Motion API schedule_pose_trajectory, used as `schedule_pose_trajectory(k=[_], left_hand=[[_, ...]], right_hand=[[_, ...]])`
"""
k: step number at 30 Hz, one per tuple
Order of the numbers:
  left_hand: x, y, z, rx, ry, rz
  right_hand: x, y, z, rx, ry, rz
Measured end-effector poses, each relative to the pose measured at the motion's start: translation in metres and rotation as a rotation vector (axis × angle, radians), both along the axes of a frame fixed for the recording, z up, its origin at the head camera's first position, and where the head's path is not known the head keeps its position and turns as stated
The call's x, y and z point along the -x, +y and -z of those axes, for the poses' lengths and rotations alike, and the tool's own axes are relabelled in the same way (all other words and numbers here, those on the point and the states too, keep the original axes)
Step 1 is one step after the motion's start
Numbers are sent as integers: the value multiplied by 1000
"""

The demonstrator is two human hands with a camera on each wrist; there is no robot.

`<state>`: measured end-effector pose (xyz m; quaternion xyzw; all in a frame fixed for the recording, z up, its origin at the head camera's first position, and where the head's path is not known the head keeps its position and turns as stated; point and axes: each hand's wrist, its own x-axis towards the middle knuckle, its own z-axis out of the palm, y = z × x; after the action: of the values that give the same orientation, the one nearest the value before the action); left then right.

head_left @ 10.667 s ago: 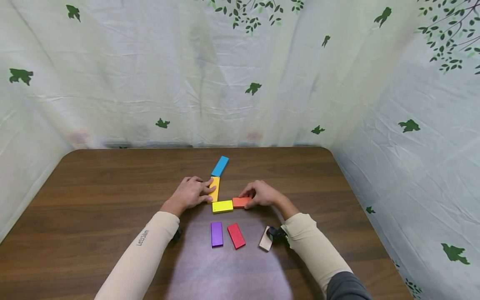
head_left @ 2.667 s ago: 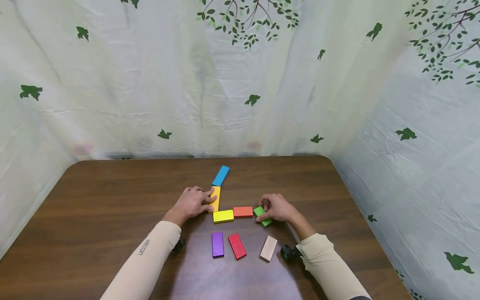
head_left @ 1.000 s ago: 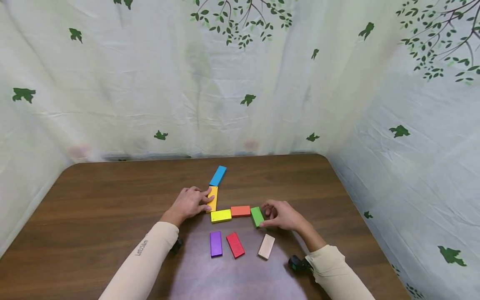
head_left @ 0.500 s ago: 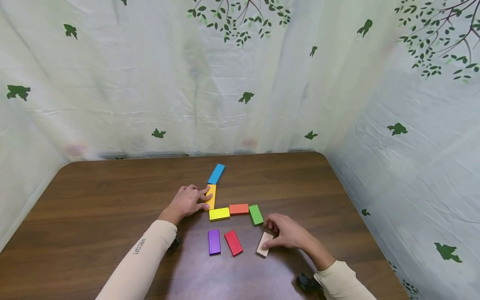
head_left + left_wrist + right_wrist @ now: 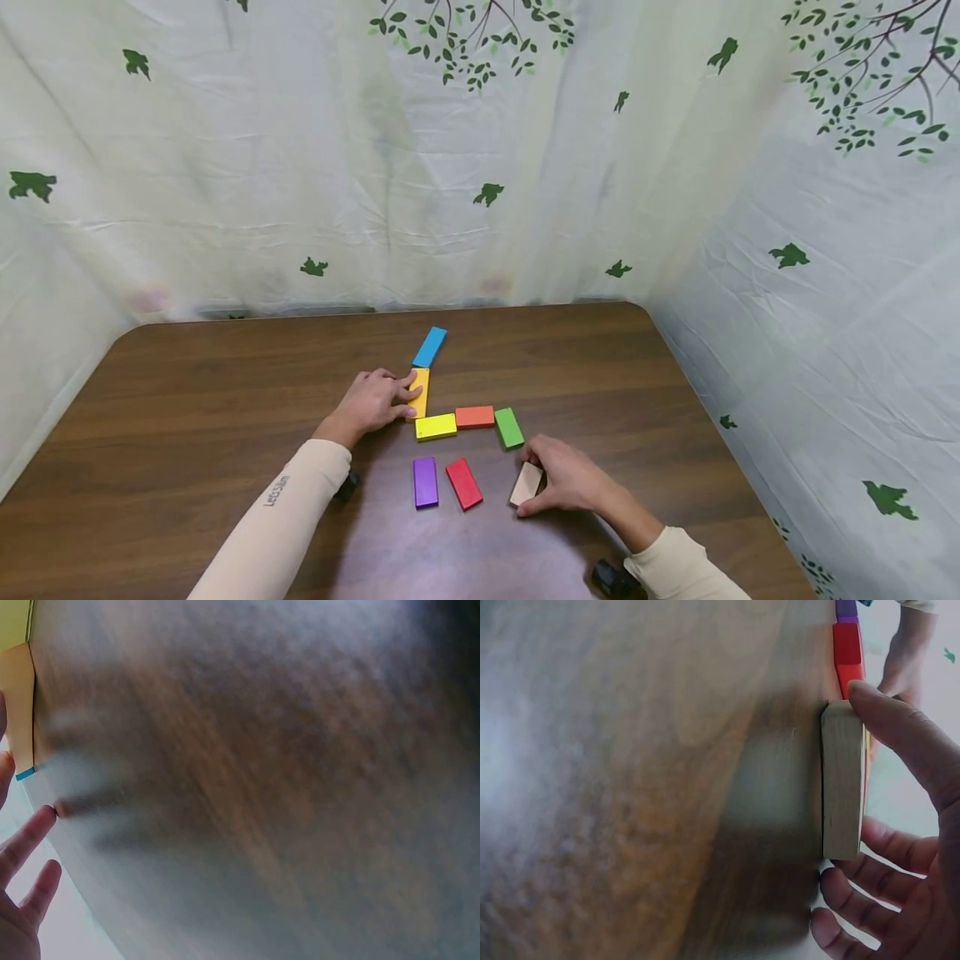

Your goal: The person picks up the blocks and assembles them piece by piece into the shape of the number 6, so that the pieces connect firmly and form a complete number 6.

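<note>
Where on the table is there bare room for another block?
Bare table lies left of the left hand, right of the right hand, and nearer than the purple block and red block. Crowded: the middle, where blue block, amber block, yellow block, orange block and green block form a close chain and the right hand grips the pale block.

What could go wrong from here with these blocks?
Gripping the pale block, the right hand is close to the green block and might bump it. The left hand touches the amber block, whose ends lie by the blue block and yellow block; a slip might shift all three.
</note>
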<state>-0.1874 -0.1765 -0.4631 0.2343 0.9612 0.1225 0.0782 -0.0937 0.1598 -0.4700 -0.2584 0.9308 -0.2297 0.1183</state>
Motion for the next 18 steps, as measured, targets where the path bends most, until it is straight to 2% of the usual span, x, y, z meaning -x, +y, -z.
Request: schedule_pose_trajectory(k=[3, 9, 18], left_hand=[[0, 0, 0, 0, -2, 1], [0, 0, 1, 2, -14, -1], [0, 0, 0, -15, 6, 3]], right_hand=[[0, 0, 1, 22, -15, -14], [-1, -1, 1, 57, 21, -69], [-1, 1, -1, 34, 62, -86]])
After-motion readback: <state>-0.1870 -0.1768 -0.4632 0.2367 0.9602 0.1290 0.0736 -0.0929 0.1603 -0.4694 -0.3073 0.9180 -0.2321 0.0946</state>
